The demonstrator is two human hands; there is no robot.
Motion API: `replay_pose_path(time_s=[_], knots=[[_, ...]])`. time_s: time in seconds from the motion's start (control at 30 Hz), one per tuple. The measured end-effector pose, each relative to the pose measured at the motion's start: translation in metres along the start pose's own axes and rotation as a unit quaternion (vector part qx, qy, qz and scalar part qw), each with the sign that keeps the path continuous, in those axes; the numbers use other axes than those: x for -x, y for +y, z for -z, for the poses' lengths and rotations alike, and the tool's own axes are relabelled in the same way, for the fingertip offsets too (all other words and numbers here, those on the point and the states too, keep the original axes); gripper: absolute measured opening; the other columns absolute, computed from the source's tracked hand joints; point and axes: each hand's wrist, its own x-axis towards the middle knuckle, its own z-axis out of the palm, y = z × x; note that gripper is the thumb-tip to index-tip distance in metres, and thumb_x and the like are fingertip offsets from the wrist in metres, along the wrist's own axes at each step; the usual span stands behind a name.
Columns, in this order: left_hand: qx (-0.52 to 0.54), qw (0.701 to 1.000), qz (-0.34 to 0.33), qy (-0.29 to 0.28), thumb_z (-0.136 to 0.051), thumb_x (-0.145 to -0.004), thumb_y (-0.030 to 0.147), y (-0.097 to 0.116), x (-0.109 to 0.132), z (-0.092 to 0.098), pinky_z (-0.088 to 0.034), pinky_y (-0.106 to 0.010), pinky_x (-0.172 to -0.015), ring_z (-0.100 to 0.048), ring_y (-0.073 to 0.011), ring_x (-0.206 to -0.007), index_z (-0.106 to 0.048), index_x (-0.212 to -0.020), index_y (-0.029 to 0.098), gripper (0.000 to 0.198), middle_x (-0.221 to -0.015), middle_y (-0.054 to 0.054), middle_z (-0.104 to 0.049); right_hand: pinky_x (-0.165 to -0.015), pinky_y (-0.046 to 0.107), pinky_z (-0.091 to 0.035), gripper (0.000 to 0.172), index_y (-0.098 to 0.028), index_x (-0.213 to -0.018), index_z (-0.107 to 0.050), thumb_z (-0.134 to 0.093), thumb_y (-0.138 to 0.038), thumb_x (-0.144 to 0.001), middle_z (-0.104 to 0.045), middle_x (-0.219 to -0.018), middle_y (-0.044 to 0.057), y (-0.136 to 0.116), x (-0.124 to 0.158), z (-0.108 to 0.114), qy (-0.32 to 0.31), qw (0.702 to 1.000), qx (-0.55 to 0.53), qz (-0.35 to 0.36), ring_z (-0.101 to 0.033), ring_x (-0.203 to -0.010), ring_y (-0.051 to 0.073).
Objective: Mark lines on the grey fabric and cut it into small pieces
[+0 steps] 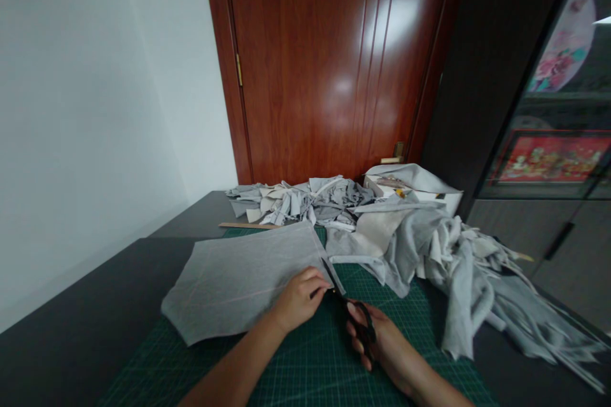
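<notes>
A pale wall (86, 108) stands at the far left, above the dark table (57, 337). Next comes a flat piece of grey cloth (233, 273), lying on the left part of the green mat (305, 362) and reaching past it onto the table; faint reddish lines (perhaps drawn, it is hard to tell) run across it. A thin wooden strip (248, 226) lies just behind its far edge. The left hand (303, 296) has its thumb and fingers pinched together on the cloth's near right corner. Behind, a pile of scraps (305, 200) sits before a reddish-brown door (324, 70). The black scissors (366, 329) point away from the person, their blades along the cloth's right edge with a narrow band of cloth to their right. The right hand (382, 343) has its fingers curled round the handles; how far the blades are apart I cannot tell. Farther right, a heap of cloth (410, 241) spreads over mat and table, with a white box (451, 201) behind it. A dark cabinet (515, 235) closes the right side, a red picture (554, 158) behind its glass.
</notes>
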Motion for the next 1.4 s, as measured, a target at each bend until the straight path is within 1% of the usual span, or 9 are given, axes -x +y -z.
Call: replay_pose_path(time_s=[0.17, 0.4, 0.8, 0.93, 1.0, 1.1, 1.2, 1.3, 1.4], knots=[[0.004, 1.0, -0.002, 0.002, -0.053, -0.087, 0.009, 0.0, 0.0, 0.0, -0.05, -0.026, -0.072, -0.061, -0.0161, -0.08, -0.069, -0.089, 0.018, 0.018, -0.083, -0.005, -0.064, -0.029, 0.015, -0.034, 0.071, -0.018, -0.094, -0.049, -0.075, -0.069, -0.052, -0.048, -0.058, -0.008, -0.001, 0.002, 0.0, 0.004, 1.0, -0.009, -0.001, -0.041, -0.042, 0.006], [0.006, 1.0, -0.003, 0.005, -0.052, -0.088, 0.011, 0.0, 0.0, 0.0, -0.051, -0.026, -0.071, -0.06, -0.0158, -0.079, -0.069, -0.089, 0.019, 0.019, -0.082, -0.005, -0.064, -0.029, 0.016, -0.034, 0.083, -0.016, -0.109, -0.05, -0.077, -0.068, -0.05, -0.049, -0.058, -0.008, 0.0, 0.002, 0.0, 0.009, 1.0, -0.019, 0.001, -0.043, -0.043, 0.007], [0.001, 1.0, 0.004, -0.001, -0.053, -0.088, 0.011, 0.003, 0.001, 0.002, -0.051, -0.026, -0.073, -0.061, -0.0157, -0.081, -0.069, -0.089, 0.019, 0.018, -0.084, -0.004, -0.064, -0.029, 0.016, -0.034, 0.075, -0.017, -0.11, -0.052, -0.078, -0.061, -0.056, -0.049, -0.059, -0.007, 0.004, 0.0, 0.002, 0.006, 1.0, -0.024, 0.007, -0.044, -0.043, 0.007], [0.002, 1.0, 0.003, 0.005, -0.052, -0.088, 0.01, 0.0, 0.002, 0.0, -0.051, -0.026, -0.072, -0.061, -0.0156, -0.08, -0.069, -0.088, 0.018, 0.018, -0.083, -0.004, -0.064, -0.029, 0.015, -0.034, 0.072, -0.017, -0.107, -0.052, -0.079, -0.061, -0.056, -0.05, -0.059, -0.007, -0.001, 0.001, 0.007, -0.009, 1.0, -0.026, -0.006, -0.044, -0.042, 0.007], [0.004, 1.0, 0.002, 0.011, -0.052, -0.088, 0.011, -0.001, 0.002, -0.001, -0.051, -0.026, -0.072, -0.061, -0.0158, -0.08, -0.069, -0.087, 0.018, 0.018, -0.083, -0.005, -0.064, -0.029, 0.016, -0.037, 0.07, -0.018, -0.104, -0.051, -0.077, -0.064, -0.057, -0.05, -0.059, -0.007, -0.002, 0.003, 0.009, -0.024, 0.999, -0.029, -0.019, -0.045, -0.042, 0.007], [0.011, 1.0, 0.003, 0.014, -0.052, -0.088, 0.012, 0.001, 0.001, 0.0, -0.051, -0.026, -0.072, -0.061, -0.0156, -0.079, -0.069, -0.088, 0.018, 0.018, -0.083, -0.005, -0.065, -0.031, 0.018, -0.044, 0.063, -0.019, -0.093, -0.051, -0.073, -0.068, -0.06, -0.05, -0.06, -0.006, -0.002, 0.004, 0.011, -0.054, 0.998, -0.028, -0.029, -0.046, -0.043, 0.007], [0.022, 1.0, 0.004, 0.016, -0.052, -0.089, 0.013, 0.005, 0.001, 0.001, -0.051, -0.026, -0.071, -0.06, -0.0154, -0.079, -0.069, -0.088, 0.019, 0.018, -0.082, -0.005, -0.065, -0.034, 0.02, -0.047, 0.056, -0.018, -0.082, -0.049, -0.068, -0.069, -0.066, -0.049, -0.06, -0.006, -0.001, 0.003, 0.012, -0.077, 0.996, -0.025, -0.033, -0.046, -0.044, 0.007], [0.032, 0.999, 0.002, 0.016, -0.052, -0.089, 0.014, 0.008, 0.0, 0.0, -0.05, -0.026, -0.07, -0.06, -0.0152, -0.078, -0.069, -0.088, 0.019, 0.018, -0.082, -0.004, -0.064, -0.036, 0.02, -0.049, 0.052, -0.018, -0.079, -0.048, -0.065, -0.067, -0.071, -0.049, -0.061, -0.005, -0.002, 0.001, 0.014, -0.087, 0.995, -0.028, -0.037, -0.047, -0.046, 0.007], [0.04, 0.999, -0.009, 0.014, -0.052, -0.089, 0.014, 0.011, 0.0, -0.001, -0.05, -0.025, -0.069, -0.06, -0.0152, -0.078, -0.069, -0.088, 0.019, 0.017, -0.082, -0.005, -0.064, -0.04, 0.022, -0.052, 0.051, -0.018, -0.078, -0.048, -0.065, -0.065, -0.072, -0.049, -0.063, -0.005, -0.004, -0.002, 0.015, -0.091, 0.995, -0.032, -0.035, -0.049, -0.049, 0.008]])
